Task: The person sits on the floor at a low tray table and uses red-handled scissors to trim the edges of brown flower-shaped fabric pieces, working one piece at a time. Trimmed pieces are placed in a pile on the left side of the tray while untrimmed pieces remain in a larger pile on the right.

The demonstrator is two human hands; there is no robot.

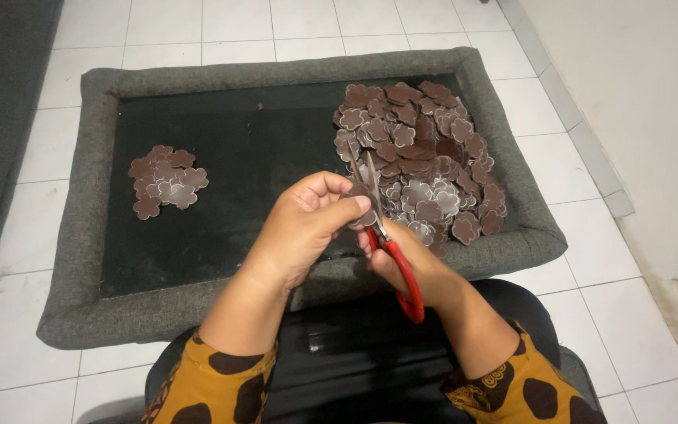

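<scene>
Here, in the head view, I see my left hand (308,224) pinching a single brown flower-shaped cutout (359,194) between thumb and fingertips, held up over the near edge of the grey padded tray (88,314). My right hand (413,267) is wrapped through the handles of the red-handled scissors (390,251), whose blades point up and away, standing slightly parted right beside the cutout; whether they bite its edge I cannot tell, since the piece is partly hidden by my fingers. On the tray's black inner surface lies a large heap of flower cutouts (425,157) on the right, touching the far and right walls, and a small flat cluster of cutouts (166,179) well apart on the left. The tray sits on the white tiled floor (629,314), and my patterned orange sleeves (221,385) frame the bottom. I judge the step in hand to be trimming this one piece. The next move calls for turning the cutout steadily in the left fingers while the blades follow its scalloped outline, keeping fingertips clear of the edges.
</scene>
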